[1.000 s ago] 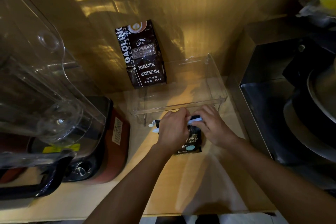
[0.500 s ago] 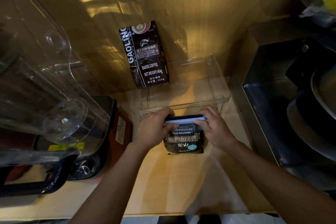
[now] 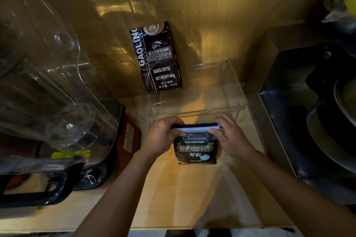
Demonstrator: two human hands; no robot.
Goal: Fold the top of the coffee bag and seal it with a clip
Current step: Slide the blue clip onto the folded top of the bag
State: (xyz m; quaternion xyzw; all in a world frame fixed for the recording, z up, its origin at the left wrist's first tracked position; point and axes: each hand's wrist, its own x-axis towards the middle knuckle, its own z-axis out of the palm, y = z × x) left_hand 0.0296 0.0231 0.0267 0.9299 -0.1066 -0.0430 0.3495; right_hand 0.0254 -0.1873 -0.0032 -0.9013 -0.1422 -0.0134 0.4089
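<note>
A small black coffee bag (image 3: 195, 149) labelled "Treasure Blue Mountain" stands upright on the wooden counter (image 3: 183, 194). Its top is folded down, and a pale blue bar clip (image 3: 194, 129) runs across the fold. My left hand (image 3: 162, 136) grips the bag's left top corner and the clip's left end. My right hand (image 3: 230, 136) holds the right top corner, with its fingers on the clip's right end. Both hands hide the clip's ends.
A larger dark "Gaolin" coffee bag (image 3: 159, 57) leans on the wooden back wall. A clear plastic tray (image 3: 234, 90) stands just behind the hands. A blender with a clear jug (image 3: 44, 86) fills the left. A metal machine (image 3: 308, 106) stands on the right.
The clip went from sticking out to the left to lying level along the folded top. My left hand moved left off the bag's front, so its label shows. The bag stands upright.
</note>
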